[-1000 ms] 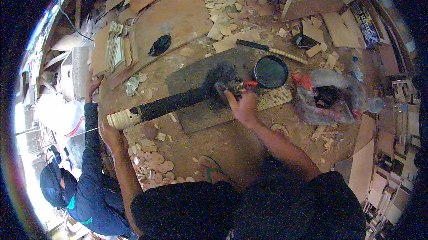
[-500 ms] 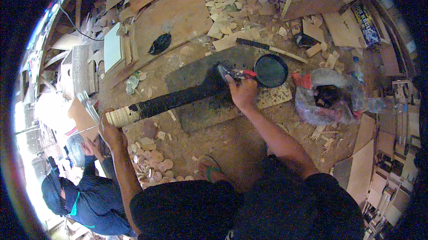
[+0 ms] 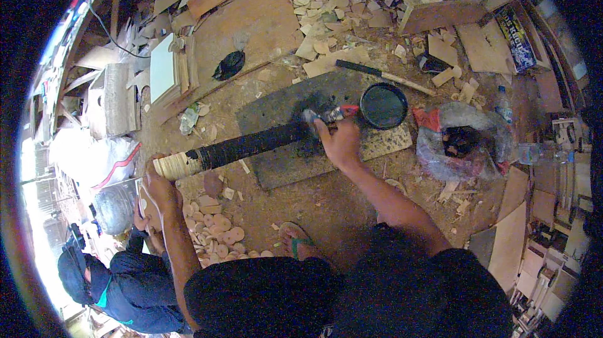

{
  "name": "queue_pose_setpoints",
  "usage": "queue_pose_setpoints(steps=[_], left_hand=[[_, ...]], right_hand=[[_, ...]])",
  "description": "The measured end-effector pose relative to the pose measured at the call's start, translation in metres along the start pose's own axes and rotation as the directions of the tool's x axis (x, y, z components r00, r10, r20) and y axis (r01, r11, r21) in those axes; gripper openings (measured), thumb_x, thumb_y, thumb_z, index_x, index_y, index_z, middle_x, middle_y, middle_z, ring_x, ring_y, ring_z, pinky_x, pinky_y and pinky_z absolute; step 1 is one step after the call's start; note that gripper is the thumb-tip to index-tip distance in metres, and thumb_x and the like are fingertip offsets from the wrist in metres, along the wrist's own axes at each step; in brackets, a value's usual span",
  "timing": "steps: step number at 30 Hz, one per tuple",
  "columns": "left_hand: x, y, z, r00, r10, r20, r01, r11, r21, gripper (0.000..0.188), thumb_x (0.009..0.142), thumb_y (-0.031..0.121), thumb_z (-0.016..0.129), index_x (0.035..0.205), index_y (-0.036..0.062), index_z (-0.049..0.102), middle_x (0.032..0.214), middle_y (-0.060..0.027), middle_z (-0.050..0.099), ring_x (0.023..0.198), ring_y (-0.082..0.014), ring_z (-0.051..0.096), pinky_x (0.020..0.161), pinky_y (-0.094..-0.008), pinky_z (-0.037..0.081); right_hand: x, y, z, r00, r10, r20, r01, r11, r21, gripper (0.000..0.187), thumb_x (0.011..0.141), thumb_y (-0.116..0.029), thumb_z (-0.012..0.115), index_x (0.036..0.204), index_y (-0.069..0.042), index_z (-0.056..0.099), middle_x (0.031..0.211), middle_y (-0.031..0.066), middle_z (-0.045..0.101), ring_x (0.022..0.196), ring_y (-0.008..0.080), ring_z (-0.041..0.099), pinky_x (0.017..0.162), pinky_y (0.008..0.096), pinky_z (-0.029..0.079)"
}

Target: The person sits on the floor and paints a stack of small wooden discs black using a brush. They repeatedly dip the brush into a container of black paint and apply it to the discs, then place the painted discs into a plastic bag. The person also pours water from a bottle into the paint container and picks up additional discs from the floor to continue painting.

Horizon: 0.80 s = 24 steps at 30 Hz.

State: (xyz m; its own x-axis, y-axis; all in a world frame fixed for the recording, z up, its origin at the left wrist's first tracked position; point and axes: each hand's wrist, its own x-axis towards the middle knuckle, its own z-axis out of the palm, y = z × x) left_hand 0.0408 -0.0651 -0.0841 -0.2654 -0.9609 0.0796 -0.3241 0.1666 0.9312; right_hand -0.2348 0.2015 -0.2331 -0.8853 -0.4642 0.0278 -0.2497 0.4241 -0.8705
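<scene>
A: Where does the roll (image 3: pixel 251 147) lie?

B: Slantwise over the dark board (image 3: pixel 282 171), its pale, uncoated end reaching out past the board's left edge. Most of its length is coated black.

A: And the hands?

B: The left hand (image 3: pixel 164 190), off the board's left edge, is closed around the pale end; its fingertips can't be made out. The right hand (image 3: pixel 342 143), above the board, is nearly closed, pinching a brush (image 3: pixel 333 114) with red on its handle. The bristles are at the roll's black end; whether they touch it can't be told.

A: What is close by?

B: A round black dish (image 3: pixel 384 87) at the board's right end, and a half-black stick (image 3: pixel 408 83) beyond its far edge.

A: Further out?

B: A crumpled plastic bag (image 3: pixel 433 149) right of the board, pale wooden discs (image 3: pixel 220 228) heaped on its near side toward the left, and a co-worker (image 3: pixel 132 288) in dark clothing, well apart from the board, beyond the discs.
</scene>
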Motion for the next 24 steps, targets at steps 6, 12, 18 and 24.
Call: queue_pose_setpoints(steps=[6,12,18,24], left_hand=[[-0.008,0.004,0.009,0.99,-0.025,-0.137,0.011,0.995,-0.1,0.023,0.092,0.017,0.044,0.097,0.0015,0.061,0.086,-0.01,0.063,0.076,-0.0223,0.064,0.065,-0.0336,0.053],[-0.032,0.039,0.018,0.997,-0.045,-0.065,0.034,0.985,-0.168,0.026,0.091,0.015,0.041,0.091,0.0005,0.062,0.085,-0.011,0.063,0.073,-0.0224,0.063,0.063,-0.0344,0.052],[-0.014,0.032,0.022,0.99,-0.037,-0.135,0.025,0.996,-0.088,0.027,0.092,0.016,0.04,0.091,-0.0005,0.062,0.086,-0.0113,0.063,0.074,-0.0224,0.063,0.066,-0.0341,0.052],[-0.022,0.034,0.024,0.983,-0.146,-0.114,0.13,0.981,-0.142,0.027,0.093,0.019,0.042,0.096,0.0002,0.061,0.087,-0.0116,0.063,0.075,-0.0222,0.063,0.068,-0.0343,0.053]], right_hand=[[-0.01,-0.008,-0.003,0.982,-0.067,-0.178,0.091,0.987,0.131,0.025,0.081,-0.024,0.07,0.089,-0.001,0.065,0.081,0.0151,0.068,0.075,0.028,0.066,0.071,0.0378,0.049],[-0.019,-0.022,0.007,0.986,-0.089,-0.142,0.121,0.965,0.232,0.028,0.081,-0.025,0.072,0.088,0.001,0.065,0.076,0.0123,0.065,0.069,0.0272,0.063,0.068,0.036,0.049],[-0.024,-0.017,0.006,0.981,0.013,-0.192,0.07,0.906,0.418,0.022,0.079,-0.016,0.074,0.09,0.002,0.065,0.079,0.01,0.067,0.073,0.0191,0.064,0.072,0.033,0.052],[-0.006,-0.051,0.001,0.958,-0.092,-0.272,0.148,0.971,0.19,0.024,0.077,-0.02,0.075,0.087,0.001,0.066,0.08,0.0114,0.067,0.072,0.023,0.063,0.069,0.0369,0.05]])
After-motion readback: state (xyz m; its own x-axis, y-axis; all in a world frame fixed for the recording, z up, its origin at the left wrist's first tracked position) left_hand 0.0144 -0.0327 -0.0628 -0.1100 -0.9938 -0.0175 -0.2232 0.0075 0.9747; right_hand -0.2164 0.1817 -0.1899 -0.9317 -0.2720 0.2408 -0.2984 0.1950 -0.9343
